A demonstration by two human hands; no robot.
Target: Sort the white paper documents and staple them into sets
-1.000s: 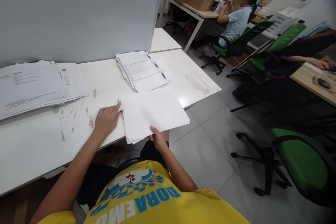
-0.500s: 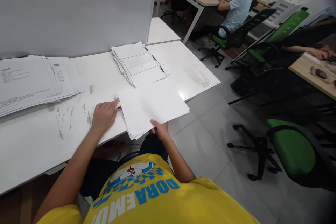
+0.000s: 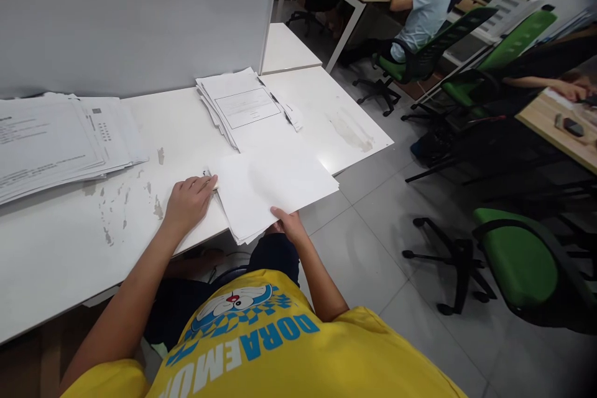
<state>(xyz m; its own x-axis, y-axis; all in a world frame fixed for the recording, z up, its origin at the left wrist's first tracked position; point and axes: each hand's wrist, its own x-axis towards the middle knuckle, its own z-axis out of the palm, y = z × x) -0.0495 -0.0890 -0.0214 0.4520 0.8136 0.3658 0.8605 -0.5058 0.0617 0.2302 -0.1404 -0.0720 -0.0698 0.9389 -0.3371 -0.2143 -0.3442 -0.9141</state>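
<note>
White sheets (image 3: 280,183) overhang worktop (image 3: 51,255) front. Right hand (image 3: 291,225) pinches their near edge; left hand (image 3: 190,199) at left edge, can't tell if gripping. Likely light, floppy, slippery; hold by 2 edges.

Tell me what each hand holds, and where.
Right hand: white sheets, by their near edge, thumb on top. Left hand: touching a small pale object; whether it is gripped, unclear.

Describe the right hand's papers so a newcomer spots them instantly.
Find the white table by the grey partition. Over its near edge, the right hand holds a stack of papers. It looks blank on top; the left pile and rear pile show print.
</note>
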